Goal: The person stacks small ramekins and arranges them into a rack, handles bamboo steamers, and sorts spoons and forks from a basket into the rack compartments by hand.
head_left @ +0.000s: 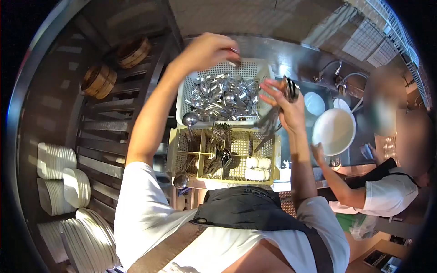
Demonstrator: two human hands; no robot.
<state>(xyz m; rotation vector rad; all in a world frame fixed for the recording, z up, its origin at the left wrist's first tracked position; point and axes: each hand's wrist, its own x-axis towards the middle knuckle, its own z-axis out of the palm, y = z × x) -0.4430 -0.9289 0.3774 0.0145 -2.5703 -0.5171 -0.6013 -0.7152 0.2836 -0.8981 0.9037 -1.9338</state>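
Observation:
Over the back of a white perforated basket (184, 98), my left hand (210, 52) is closed. What its fingers hold, if anything, I cannot make out. My right hand (290, 107) grips a bunch of cutlery (269, 122) at the basket's right side; the long metal pieces are blurred and their shiny ends stick out above the fingers. Loose forks and spoons (223, 95) are heaped in the white basket, with a ladle (190, 119) at its front left corner. In front stands a yellow divided basket (240, 146), holding forks (221, 134), dark spoons (223, 157) and white spoons (258, 168).
To the right, a co-worker holds a large white bowl (334, 132) over the sink (359, 123), below a faucet (334, 68). Left, a slatted rack (107, 125) bears wooden tubs (99, 82); stacked white plates (86, 236) stand below. Another ladle (180, 180) hangs at the yellow basket's front.

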